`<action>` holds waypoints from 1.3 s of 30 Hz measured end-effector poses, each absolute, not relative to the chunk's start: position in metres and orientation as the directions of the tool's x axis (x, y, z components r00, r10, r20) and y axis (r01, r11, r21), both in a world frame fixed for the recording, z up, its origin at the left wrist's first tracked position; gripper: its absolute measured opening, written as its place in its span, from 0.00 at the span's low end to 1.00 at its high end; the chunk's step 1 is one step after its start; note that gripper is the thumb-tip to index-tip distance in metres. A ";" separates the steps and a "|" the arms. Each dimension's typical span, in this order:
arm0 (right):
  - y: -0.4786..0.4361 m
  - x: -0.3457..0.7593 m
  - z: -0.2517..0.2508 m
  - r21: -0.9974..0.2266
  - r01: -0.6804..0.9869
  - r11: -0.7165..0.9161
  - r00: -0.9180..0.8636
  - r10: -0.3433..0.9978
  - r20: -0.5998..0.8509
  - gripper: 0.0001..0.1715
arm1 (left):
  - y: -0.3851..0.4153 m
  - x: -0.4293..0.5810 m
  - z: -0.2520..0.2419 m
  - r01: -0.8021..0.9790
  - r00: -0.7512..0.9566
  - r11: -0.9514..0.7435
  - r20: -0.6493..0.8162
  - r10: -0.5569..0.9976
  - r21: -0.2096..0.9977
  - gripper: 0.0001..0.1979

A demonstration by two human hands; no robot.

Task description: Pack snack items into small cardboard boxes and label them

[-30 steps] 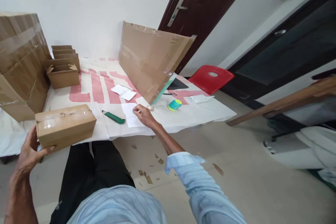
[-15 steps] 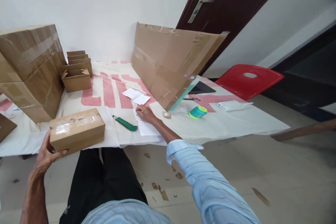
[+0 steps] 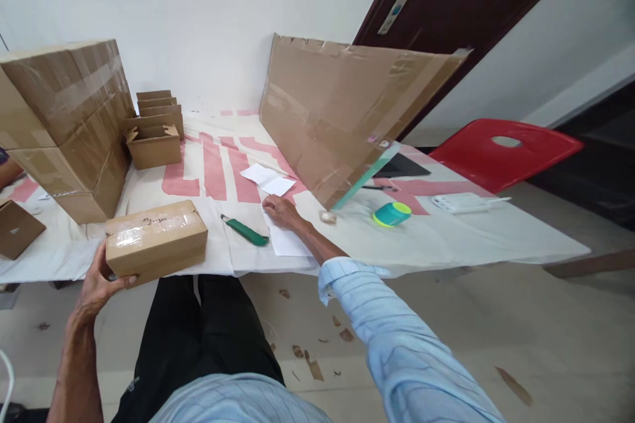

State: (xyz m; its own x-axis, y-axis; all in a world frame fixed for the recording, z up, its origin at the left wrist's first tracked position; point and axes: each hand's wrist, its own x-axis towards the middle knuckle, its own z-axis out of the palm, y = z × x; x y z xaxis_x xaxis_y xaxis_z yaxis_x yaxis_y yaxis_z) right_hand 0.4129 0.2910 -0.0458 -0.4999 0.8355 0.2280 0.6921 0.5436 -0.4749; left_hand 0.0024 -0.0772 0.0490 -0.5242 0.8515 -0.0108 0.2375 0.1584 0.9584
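Brown gripped box, one; green cutter, one

The brown box, taped shut, is at the table edge; white paper lies flat to its right.

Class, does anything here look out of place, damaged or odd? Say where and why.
Yes: brown scraps lie scattered across the floor beside the table, like litter. The large cardboard panel stands slanted on the table, its top edge ragged. The taped box in the left hand shows no clear damage.
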 end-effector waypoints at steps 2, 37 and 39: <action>0.291 0.412 -0.045 -0.470 0.697 0.542 -0.500 0.837 0.224 0.10 | -0.077 -0.001 0.047 0.234 -0.520 0.166 -0.021 0.854 0.958 0.65; 0.294 0.410 -0.090 -0.374 0.758 0.533 -0.392 0.832 0.391 0.11 | -0.079 -0.015 0.021 0.258 -0.426 0.032 0.084 0.901 0.966 0.65; 0.292 0.411 -0.092 -0.375 0.750 0.545 -0.396 0.824 0.405 0.11 | -0.078 -0.020 0.014 0.262 -0.420 -0.002 0.116 0.900 0.965 0.66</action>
